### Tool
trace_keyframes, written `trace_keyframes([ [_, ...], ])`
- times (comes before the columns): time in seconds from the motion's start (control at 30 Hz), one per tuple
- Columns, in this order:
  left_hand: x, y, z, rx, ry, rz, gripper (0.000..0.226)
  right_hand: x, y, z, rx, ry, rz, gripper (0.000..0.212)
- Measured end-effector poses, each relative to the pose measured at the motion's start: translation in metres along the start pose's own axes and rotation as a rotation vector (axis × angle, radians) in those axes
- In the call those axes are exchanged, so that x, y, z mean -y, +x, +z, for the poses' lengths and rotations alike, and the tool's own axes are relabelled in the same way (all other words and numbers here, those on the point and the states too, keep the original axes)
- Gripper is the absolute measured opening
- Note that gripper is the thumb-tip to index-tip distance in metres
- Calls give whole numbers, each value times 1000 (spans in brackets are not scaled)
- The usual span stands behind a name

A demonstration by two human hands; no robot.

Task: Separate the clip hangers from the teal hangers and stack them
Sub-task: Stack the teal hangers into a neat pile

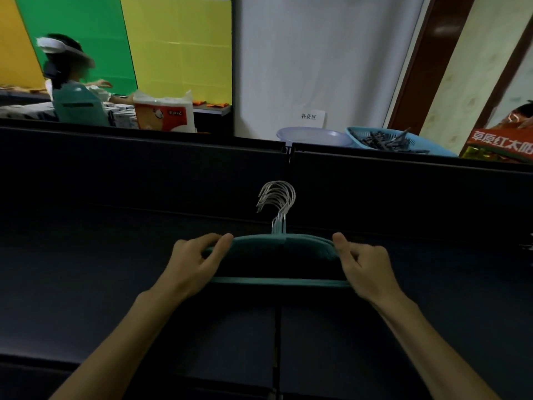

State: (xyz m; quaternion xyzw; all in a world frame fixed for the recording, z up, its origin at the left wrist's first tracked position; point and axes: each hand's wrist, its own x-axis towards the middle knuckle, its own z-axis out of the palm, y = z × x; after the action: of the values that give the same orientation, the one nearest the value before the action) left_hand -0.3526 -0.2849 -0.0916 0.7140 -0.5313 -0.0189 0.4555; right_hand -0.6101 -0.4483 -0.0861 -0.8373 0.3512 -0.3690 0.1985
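Observation:
A stack of teal hangers point(277, 246) lies on the dark table point(115, 269) in the middle of the head view, their silver hooks point(278, 200) bunched together and pointing away from me. My left hand point(193, 264) grips the stack's left shoulder, thumb on top. My right hand point(366, 267) grips the right shoulder the same way. The bottom bar point(277, 282) runs between my two hands. No clip hangers are visible on the table.
A low dark partition point(144, 157) bounds the table's far side. Behind it stand a pale round basin point(311, 137), a blue basket point(389, 140) of dark clips, and a red box point(501, 145). Another person point(72, 90) sits at the far left.

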Motion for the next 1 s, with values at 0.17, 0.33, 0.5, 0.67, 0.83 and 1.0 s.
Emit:
trace_keyframes([
  [0.17,6,-22,0,-52,27,190,46,-8,-29,3,-81,133,-86,55],
  [0.33,11,-38,-4,65,82,194,57,-12,-42,0,50,183,-53,62],
  [0.5,13,-41,-9,179,134,104,88,-16,-46,0,97,34,-87,70],
  [0.67,2,-29,-14,264,166,60,108,-1,-36,-11,199,-227,-119,87],
  [0.83,-5,-34,-3,218,368,93,107,13,-30,-1,313,-444,-104,113],
  [1.0,-3,-28,0,159,428,99,116,8,-25,3,210,-449,-148,109],
])
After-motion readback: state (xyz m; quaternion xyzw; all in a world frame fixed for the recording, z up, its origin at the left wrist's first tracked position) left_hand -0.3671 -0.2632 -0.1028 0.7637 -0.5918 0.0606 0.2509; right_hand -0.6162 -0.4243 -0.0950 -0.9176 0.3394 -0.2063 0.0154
